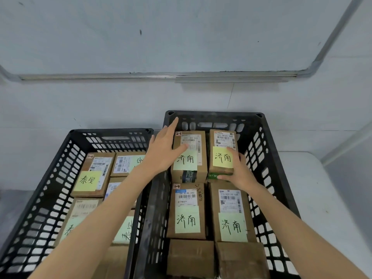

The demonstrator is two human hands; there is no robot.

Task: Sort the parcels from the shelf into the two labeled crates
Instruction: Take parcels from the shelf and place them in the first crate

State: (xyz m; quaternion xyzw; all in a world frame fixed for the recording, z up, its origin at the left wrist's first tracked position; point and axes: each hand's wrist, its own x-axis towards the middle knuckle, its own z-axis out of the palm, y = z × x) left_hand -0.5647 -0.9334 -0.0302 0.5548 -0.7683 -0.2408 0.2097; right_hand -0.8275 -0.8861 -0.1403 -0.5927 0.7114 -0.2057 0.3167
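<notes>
Nearest parcels (190, 258): plain brown, in right crate (213, 114).
Right hand (239, 170): grips far-right parcel (222, 140), long axis pointing away, note (220, 158) upward.
Left hand (163, 152): flat, fingers straight, on neighbouring parcel (193, 168).

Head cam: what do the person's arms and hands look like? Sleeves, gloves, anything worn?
Nothing worn that shows. The left hand and right hand have no gloves. Both arms are uncovered from the wrist to the picture's lower edge, so no sleeve is in view. No watch, band, tape or marking shows on either wrist, and no ring shows on the fingers that are visible.
</notes>
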